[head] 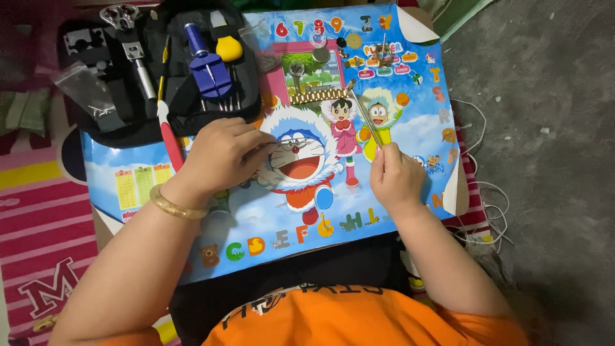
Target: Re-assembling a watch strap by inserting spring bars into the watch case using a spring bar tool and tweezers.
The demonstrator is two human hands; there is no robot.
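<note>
Tweezers (366,118), thin, metallic, in right hand (395,176)

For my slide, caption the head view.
Right hand holds tweezers by gold watch band; left hand rests on cartoon mat.

Two bare hands are in view — a left hand (221,154) and a right hand (394,176) — with one gold bangle (172,205) on the left wrist. One colourful cartoon play mat (269,218) lies spread out, and one black tool case (160,70) sits open at its top edge. In the case show one blue-handled tool (204,61), one yellow-handled tool (228,46) and one steel wrench-like tool (131,41). One gold watch bracelet (320,96) lies on the mat — and one thin tweezers (366,118) is in the right hand.
</note>
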